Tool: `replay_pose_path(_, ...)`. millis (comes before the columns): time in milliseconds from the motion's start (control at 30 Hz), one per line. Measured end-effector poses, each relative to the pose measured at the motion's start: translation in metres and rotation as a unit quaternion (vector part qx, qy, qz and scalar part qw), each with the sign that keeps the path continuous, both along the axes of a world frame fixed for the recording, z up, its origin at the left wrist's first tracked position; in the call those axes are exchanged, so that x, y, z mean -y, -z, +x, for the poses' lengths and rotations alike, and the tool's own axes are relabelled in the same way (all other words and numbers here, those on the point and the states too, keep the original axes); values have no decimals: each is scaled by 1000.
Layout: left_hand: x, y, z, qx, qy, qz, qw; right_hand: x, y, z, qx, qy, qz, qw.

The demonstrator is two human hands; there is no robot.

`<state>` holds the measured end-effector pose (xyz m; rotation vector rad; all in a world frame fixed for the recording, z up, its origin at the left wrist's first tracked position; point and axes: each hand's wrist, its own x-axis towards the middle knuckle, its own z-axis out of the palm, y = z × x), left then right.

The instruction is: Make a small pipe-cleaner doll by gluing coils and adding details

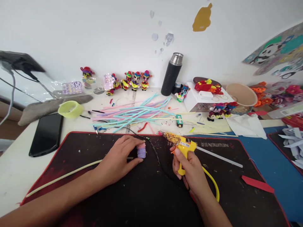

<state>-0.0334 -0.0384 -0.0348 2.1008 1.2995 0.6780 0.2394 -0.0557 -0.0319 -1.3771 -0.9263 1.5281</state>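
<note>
My left hand (124, 154) pinches a small pink and purple coil of fuzzy pipe cleaner (141, 152) between thumb and fingers, just above the dark mat. In my right hand (189, 167) is a yellow hot glue gun (183, 148), its stained nozzle pointing left, towards the far edge of the mat. A whitish glue stick (220, 157) sticks out of the gun's back end. The coil and the nozzle are apart. A long pale yellow pipe cleaner (63, 176) runs under or past my left wrist; its far end is partly hidden.
Loose pastel pipe cleaners (142, 110) lie in a heap behind the mat (146, 201). A phone (46, 135) and a roll of green tape (70, 109) are at left. A black thermos (171, 75) stands by the wall beside several small figures (136, 80). A black cable (156, 154) crosses the mat.
</note>
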Motion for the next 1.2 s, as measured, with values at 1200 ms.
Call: replay_pose_path(1200, -2, -1, -3, 31, 32, 3, 999, -39, -46, 27, 121, 26, 116, 986)
